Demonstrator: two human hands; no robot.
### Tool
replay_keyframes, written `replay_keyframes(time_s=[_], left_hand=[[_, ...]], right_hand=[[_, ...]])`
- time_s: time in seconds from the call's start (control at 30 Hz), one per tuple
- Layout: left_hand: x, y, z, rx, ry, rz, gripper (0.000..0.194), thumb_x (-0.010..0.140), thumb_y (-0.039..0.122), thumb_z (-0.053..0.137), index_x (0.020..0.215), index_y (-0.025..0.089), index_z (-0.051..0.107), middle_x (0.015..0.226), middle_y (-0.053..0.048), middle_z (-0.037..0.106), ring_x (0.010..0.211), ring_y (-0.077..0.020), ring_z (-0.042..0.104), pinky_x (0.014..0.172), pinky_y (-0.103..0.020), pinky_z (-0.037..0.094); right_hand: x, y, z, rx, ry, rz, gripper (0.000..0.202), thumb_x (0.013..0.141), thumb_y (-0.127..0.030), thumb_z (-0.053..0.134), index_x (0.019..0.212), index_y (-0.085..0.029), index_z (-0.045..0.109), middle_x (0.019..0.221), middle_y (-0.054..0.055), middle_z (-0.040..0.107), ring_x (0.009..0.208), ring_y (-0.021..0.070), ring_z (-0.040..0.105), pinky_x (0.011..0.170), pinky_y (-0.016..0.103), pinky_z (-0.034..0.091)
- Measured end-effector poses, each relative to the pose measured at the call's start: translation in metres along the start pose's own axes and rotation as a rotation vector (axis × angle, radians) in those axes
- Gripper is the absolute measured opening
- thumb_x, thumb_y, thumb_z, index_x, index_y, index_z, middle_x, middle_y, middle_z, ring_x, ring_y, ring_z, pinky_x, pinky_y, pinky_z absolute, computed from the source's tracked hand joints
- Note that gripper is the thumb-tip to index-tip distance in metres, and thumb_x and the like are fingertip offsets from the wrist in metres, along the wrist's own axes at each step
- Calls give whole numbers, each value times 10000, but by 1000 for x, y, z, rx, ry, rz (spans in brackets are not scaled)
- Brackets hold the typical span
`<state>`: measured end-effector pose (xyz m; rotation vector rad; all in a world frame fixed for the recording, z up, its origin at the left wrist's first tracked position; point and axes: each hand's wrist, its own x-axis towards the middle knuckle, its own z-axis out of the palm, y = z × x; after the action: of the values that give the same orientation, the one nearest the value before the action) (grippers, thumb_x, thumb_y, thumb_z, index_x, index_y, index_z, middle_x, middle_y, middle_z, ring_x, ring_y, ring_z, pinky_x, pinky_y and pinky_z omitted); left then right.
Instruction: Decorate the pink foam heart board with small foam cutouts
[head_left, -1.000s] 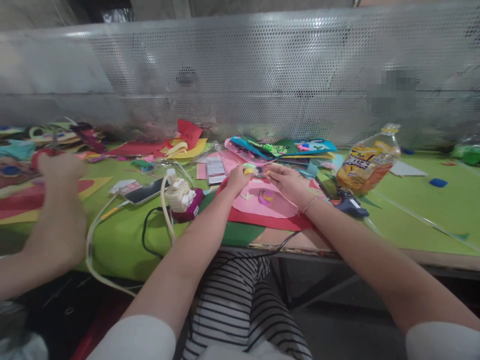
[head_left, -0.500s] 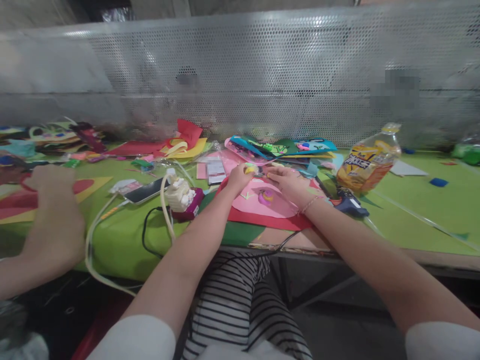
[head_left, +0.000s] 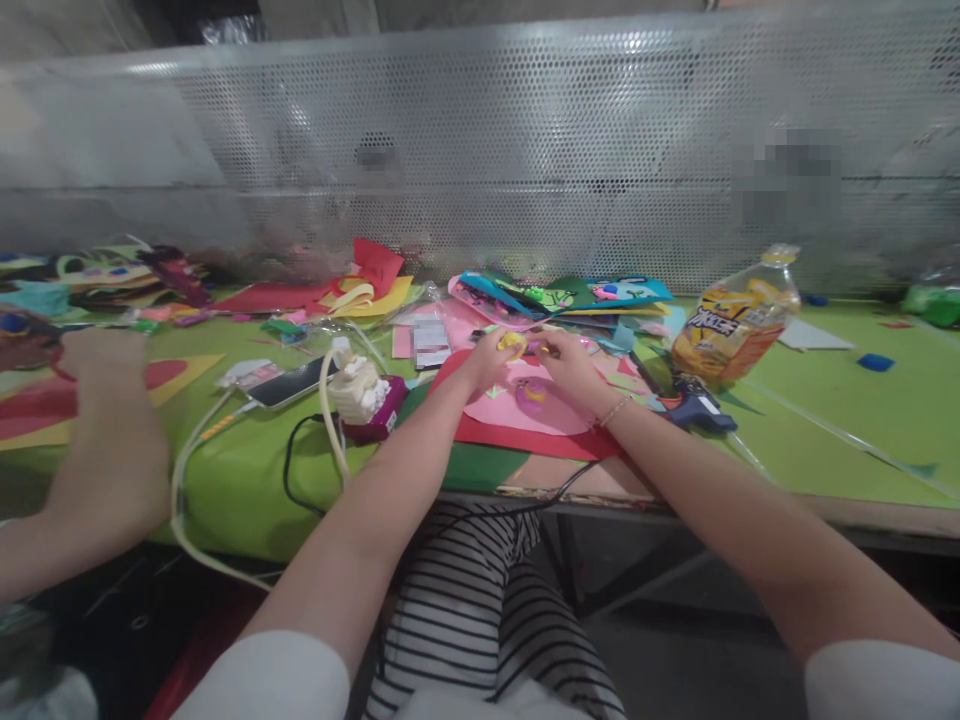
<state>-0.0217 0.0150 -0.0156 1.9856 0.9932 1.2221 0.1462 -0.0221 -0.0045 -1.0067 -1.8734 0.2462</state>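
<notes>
My left hand (head_left: 486,362) is closed around a yellow lump (head_left: 512,345) that looks like soft modelling clay. Close beside it, my right hand (head_left: 574,368) is curled in a pinch, with a small bit of yellow (head_left: 548,351) showing at its fingertips. Both hands are over a rounded pink paper shape (head_left: 499,412), which lies on a larger red sheet (head_left: 487,434). A purple and yellow swirl (head_left: 532,394) sits on the pink paper between my wrists, beside a small green mark (head_left: 494,392).
Left of my hands are a power adapter block (head_left: 364,395) with cables and a phone (head_left: 294,382). A glue gun (head_left: 697,410) and a tilted drink bottle (head_left: 739,320) stand right. Decorated felt pieces (head_left: 559,293) lie behind. A co-worker's hand (head_left: 105,390) is far left.
My left hand has turned, showing more of the yellow lump. My right fingers have drawn from outstretched into a pinch. The co-worker's arm has hardly moved.
</notes>
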Motion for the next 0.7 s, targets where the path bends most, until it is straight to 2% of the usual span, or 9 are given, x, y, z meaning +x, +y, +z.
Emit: replay_keyframes(time_s=[0.13, 0.2, 0.37, 0.47, 0.53, 0.6, 0.7], left_hand=[[-2, 2, 1, -87, -17, -51, 114, 746, 276, 524, 768, 186, 457, 733, 7, 490, 680, -115, 480, 618, -233, 394], [-4, 5, 2, -32, -24, -49, 122, 717, 239, 550, 756, 189, 446, 700, 16, 483, 653, -112, 474, 601, -232, 390], [-7, 13, 4, 181, -56, 2, 213, 639, 197, 630, 799, 171, 491, 710, 23, 526, 646, -109, 485, 600, -228, 389], [-7, 16, 8, 240, -53, 28, 218, 651, 204, 632, 837, 168, 525, 741, 14, 558, 660, -111, 497, 616, -228, 400], [-7, 16, 8, 243, -59, 46, 195, 675, 213, 624, 847, 169, 544, 762, 6, 579, 681, -118, 512, 644, -234, 414], [-7, 14, 5, 213, -37, 64, 196, 708, 239, 610, 885, 170, 560, 810, -6, 603, 727, -130, 538, 690, -245, 431], [-5, 7, -6, 208, 112, 68, 236, 766, 257, 553, 987, 176, 567, 930, -33, 625, 831, -151, 562, 784, -271, 434]], right_hand=[[-2, -5, -1, -80, -126, -16, 342, 753, -93, 450, 991, -145, 690, 839, 74, 628, 767, 163, 527, 719, 285, 416], [-3, -6, -2, -110, -200, -11, 353, 747, -78, 444, 988, -142, 694, 790, 64, 619, 722, 155, 514, 690, 273, 405], [-3, 1, -3, -68, -345, -19, 272, 728, -72, 431, 745, -116, 699, 728, 58, 605, 686, 145, 520, 665, 262, 406], [-3, 4, -5, -28, -347, -36, 255, 719, -78, 427, 654, -125, 669, 701, 51, 608, 687, 141, 524, 664, 258, 413], [-2, 3, -6, -16, -324, -39, 243, 709, -81, 435, 664, -129, 669, 686, 44, 606, 678, 136, 519, 649, 252, 413], [-1, -1, -7, 2, -252, -8, 240, 717, -105, 453, 759, -129, 688, 704, 39, 611, 653, 128, 510, 624, 248, 412], [1, -11, -10, 100, -85, 130, 267, 767, -195, 477, 933, -129, 676, 766, 44, 631, 633, 121, 520, 595, 248, 424]])
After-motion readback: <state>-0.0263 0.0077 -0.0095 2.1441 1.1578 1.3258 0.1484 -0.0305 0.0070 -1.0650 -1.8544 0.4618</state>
